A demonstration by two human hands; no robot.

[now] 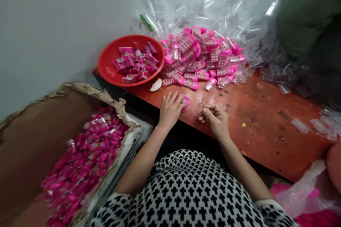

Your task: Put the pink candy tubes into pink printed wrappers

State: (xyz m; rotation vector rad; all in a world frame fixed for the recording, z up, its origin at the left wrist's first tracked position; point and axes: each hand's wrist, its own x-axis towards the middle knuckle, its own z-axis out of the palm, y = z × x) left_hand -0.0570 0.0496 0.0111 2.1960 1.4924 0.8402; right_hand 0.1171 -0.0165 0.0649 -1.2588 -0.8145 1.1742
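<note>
My left hand [170, 110] lies flat on the red-brown table, fingers stretched out. Beside its thumb and fingertips is a small pink printed packet [187, 102], partly covered by the hand. My right hand [216, 118] hovers over the table's front edge with thumb and forefinger pinched together; whatever they hold, if anything, is too small to make out. Beyond both hands rises a heap of small clear bottles with pink caps [205, 56], filled with pale pink beads. A crumpled white wad [156, 85] sits left of the heap.
A red basin [106, 67] holds several pink packets. At lower left, a torn cardboard box [26, 142] contains many wrapped pink pieces [87, 152]. Empty clear bottles [213, 0] pile up behind the heap and along the right. A plastic bag [306, 184] is at lower right.
</note>
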